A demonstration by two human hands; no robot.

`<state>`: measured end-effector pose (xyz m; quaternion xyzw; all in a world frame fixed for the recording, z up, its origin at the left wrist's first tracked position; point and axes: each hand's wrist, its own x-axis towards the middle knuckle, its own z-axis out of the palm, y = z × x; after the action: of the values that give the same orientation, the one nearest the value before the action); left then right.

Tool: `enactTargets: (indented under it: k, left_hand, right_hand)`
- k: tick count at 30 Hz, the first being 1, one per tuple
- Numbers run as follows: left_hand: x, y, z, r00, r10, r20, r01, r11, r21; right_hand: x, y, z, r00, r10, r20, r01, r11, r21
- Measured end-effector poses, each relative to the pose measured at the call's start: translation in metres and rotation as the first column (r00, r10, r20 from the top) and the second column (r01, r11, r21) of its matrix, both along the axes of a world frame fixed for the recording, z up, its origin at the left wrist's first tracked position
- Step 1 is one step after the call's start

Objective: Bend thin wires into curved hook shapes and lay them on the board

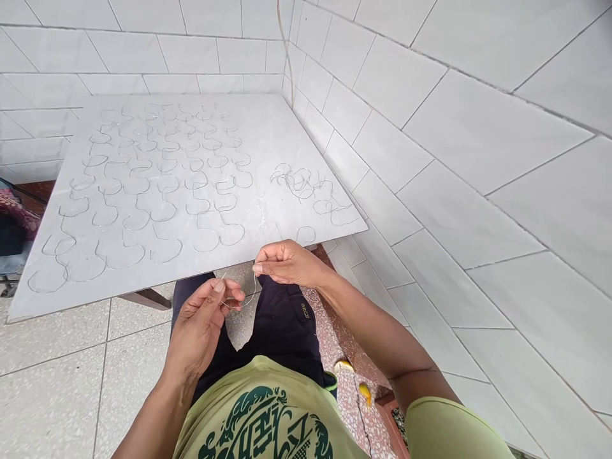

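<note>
A thin piece of wire (247, 302), bent into a rounded curve, hangs between my two hands just in front of the table edge, above my lap. My left hand (205, 312) pinches one end between thumb and fingers. The other end is gripped by the thumb and fingertips of my right hand (287, 264), a little higher and to the right. Beyond them, many similar S-shaped wires (162, 245) lie in rows over the left and middle of the white tabletop (268, 127). A tangled pile of wire (301, 182) rests on its right side.
White tiled walls (382, 95) meet behind and right of the table, with a cable (285, 44) running down the corner. A wooden table leg (146, 298) shows below. Dark items (12, 223) stand at far left. Yellow pieces (364, 393) lie on the floor at right.
</note>
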<state>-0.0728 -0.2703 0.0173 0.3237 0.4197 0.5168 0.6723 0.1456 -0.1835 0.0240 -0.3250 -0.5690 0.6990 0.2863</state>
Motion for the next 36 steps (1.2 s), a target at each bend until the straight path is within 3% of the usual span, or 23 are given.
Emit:
enactTargets:
  k: [10,14,22,30,36]
  left_hand:
    - [-0.001,-0.001,-0.002,0.99,-0.143,-0.015,0.142,0.989,-0.026]
    - [0.006,-0.002,-0.001,0.985,-0.174,-0.006,0.174,0.984,-0.039]
    - [0.004,0.002,-0.004,0.993,-0.102,0.054,0.104,0.994,-0.035]
    - [-0.002,0.004,-0.007,0.998,-0.061,-0.01,0.06,0.997,-0.043]
    - [0.0,0.005,-0.004,0.993,-0.112,-0.029,0.109,0.99,-0.086]
  right_hand:
    - [0.012,0.008,0.002,0.969,0.231,0.087,-0.24,0.965,0.107]
    - [0.01,0.013,0.001,0.94,0.329,0.085,-0.335,0.94,0.067]
    - [0.011,0.012,-0.006,0.968,0.252,-0.003,-0.251,0.964,0.085]
    - [0.012,0.006,-0.004,0.97,0.225,0.095,-0.24,0.95,0.199]
    - [0.01,0.006,0.0,0.966,0.187,0.179,-0.232,0.934,0.272]
